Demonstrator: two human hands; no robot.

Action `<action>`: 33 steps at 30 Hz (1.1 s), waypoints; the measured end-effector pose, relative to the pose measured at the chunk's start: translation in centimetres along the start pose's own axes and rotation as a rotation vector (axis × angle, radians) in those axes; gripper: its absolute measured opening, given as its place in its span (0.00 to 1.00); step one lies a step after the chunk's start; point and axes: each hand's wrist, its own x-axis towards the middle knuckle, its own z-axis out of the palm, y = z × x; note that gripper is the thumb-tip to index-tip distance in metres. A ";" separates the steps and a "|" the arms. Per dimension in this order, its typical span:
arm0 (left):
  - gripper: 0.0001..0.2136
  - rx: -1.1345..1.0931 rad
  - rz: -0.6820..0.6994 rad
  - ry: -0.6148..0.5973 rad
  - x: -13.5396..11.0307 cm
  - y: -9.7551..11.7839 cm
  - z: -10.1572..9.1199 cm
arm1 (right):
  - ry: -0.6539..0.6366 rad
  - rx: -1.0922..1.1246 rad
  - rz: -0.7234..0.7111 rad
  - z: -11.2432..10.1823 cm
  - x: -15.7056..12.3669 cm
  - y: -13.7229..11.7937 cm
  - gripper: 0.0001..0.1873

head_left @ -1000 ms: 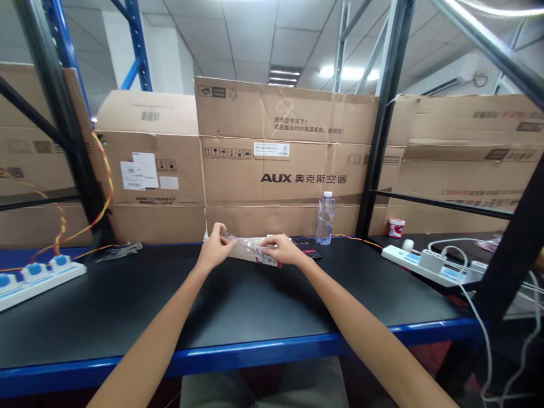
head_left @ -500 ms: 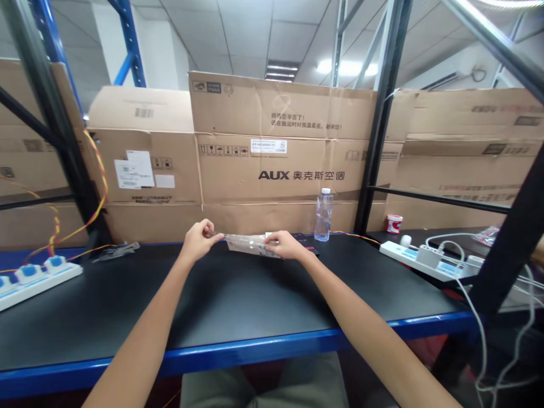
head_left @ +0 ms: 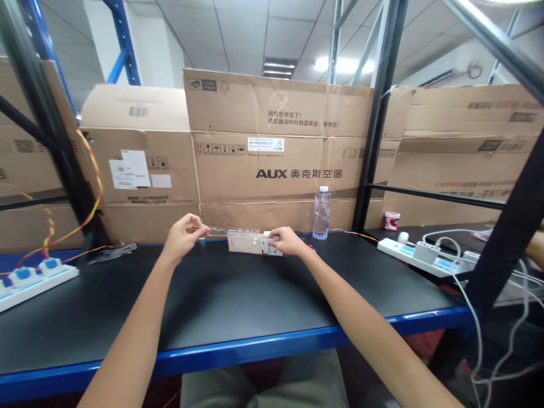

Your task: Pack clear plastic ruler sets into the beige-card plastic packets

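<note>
My right hand [head_left: 285, 241] is closed on one end of a small flat box [head_left: 242, 243], held just above the black tabletop. The box is pale beige, with a white end that carries dark and red print beside my fingers. My left hand [head_left: 185, 239] pinches the end of a clear plastic strip [head_left: 217, 231] between thumb and fingers. This strip runs from my left fingertips to the top edge of the box; whether it is still joined to the box cannot be made out. A dark flat object [head_left: 306, 241] lies partly hidden behind my right hand.
A clear bottle [head_left: 322, 214] stands at the back of the black tabletop [head_left: 221, 306]. Crumpled clear plastic [head_left: 114, 253] lies at the back left. Power strips sit left [head_left: 38, 283] and right [head_left: 419, 258], with loose cables. Cardboard [head_left: 272, 113] walls the back.
My left hand has moved left, away from the box, drawing out more of the clear plastic. My right hand has kept its grip, and the box now shows more of its face.
</note>
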 end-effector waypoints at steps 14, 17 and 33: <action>0.19 0.053 -0.119 -0.333 -0.7 1.2 0.4 | -0.076 0.258 -0.003 0.0 -0.2 -0.6 0.08; 0.19 0.061 -0.135 -0.391 -0.9 1.2 1.0 | -0.096 0.412 0.010 0.4 -0.3 -1.1 0.12; 0.14 0.162 -0.008 -0.256 -1.3 1.1 3.9 | -0.149 0.349 -0.052 0.5 -0.5 -2.3 0.16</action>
